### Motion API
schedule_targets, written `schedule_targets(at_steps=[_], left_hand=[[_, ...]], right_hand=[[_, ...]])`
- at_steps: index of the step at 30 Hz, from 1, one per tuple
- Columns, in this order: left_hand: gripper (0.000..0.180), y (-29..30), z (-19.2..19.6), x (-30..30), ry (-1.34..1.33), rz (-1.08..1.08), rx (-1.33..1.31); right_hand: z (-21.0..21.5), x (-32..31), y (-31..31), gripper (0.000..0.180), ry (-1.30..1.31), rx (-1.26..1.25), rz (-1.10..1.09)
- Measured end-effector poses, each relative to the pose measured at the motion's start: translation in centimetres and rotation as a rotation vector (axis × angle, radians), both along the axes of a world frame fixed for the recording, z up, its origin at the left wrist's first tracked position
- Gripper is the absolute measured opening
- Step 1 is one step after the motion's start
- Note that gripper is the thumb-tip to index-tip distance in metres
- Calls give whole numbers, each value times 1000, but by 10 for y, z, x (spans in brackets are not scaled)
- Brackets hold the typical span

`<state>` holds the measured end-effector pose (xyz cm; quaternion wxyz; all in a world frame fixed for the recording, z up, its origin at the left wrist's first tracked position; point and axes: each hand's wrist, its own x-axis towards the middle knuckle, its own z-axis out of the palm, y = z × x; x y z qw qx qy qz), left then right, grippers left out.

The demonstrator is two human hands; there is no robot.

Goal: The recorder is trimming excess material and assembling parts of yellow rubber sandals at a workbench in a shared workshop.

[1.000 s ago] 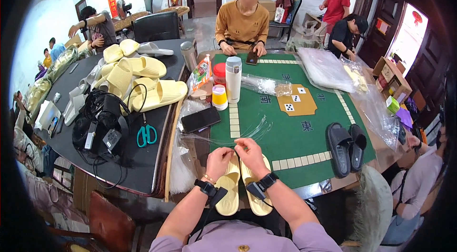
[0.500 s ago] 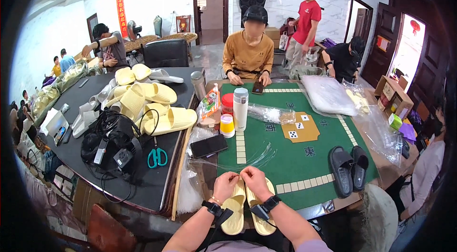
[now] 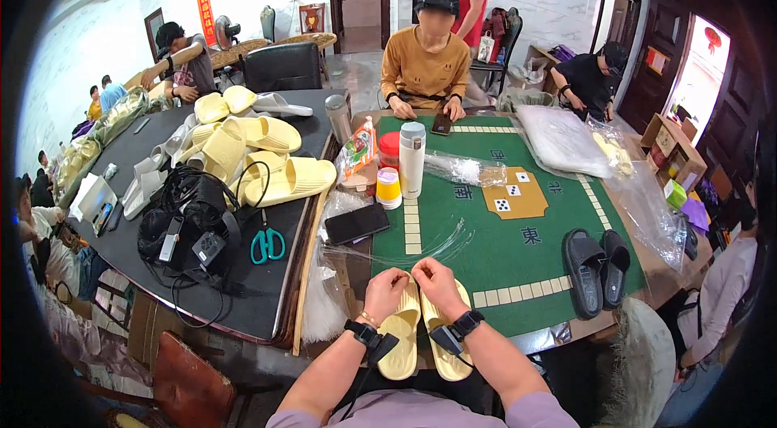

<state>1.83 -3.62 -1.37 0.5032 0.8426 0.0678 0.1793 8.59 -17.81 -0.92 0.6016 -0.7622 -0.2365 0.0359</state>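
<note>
A pair of pale yellow slippers stands side by side at the near table edge, the left slipper (image 3: pixel 398 347) and the right slipper (image 3: pixel 447 351) with toe ends partly covered by my hands. My left hand (image 3: pixel 387 295) is closed in a pinch above the left one. Close beside it, my right hand (image 3: pixel 438 282) pinches too, its fingertips almost meeting the left's. Whatever is between the fingers is too small to make out. Thin transparent plastic strands (image 3: pixel 441 248) lie on the green mat (image 3: pixel 453 226) just beyond my hands.
Left of me, a black table (image 3: pixel 235 298) bears piled yellow slippers (image 3: pixel 295 181), cables and teal scissors (image 3: pixel 268 245). A phone (image 3: pixel 356 223) and white bottle (image 3: pixel 411 161) stand near the mat's left edge. Dark slippers (image 3: pixel 584 274) lie right; a person (image 3: pixel 429 64) sits opposite.
Both hands keep their pinch above the slippers, nearly unchanged. The view has shifted slightly. The person in the red shirt has moved left, behind the seated person opposite.
</note>
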Motion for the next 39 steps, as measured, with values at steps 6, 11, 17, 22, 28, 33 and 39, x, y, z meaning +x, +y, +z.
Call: schedule_targets(at_steps=[6, 11, 17, 22, 28, 33, 39], left_hand=[[17, 0, 1, 1, -8, 14, -10], [18, 0, -4, 3, -163, 62, 37], [38, -3, 9, 1, -175, -37, 316], [36, -6, 15, -1, 25, -165, 442], [39, -6, 15, 1, 146, -132, 545], [41, -7, 17, -2, 111, -87, 558], [37, -7, 15, -1, 154, -86, 553]], right_hand=[[-1, 3, 2, 11, 7, 53, -17], [-12, 29, -5, 9, 86, 210, -262], [-5, 63, -27, 12, -37, -86, -261], [8, 79, -24, 17, -350, -587, -106], [11, 97, 1, 19, -565, -830, 44], [7, 103, 9, 15, -601, -1016, 118], [-1, 104, 8, 8, -595, -1000, 104]])
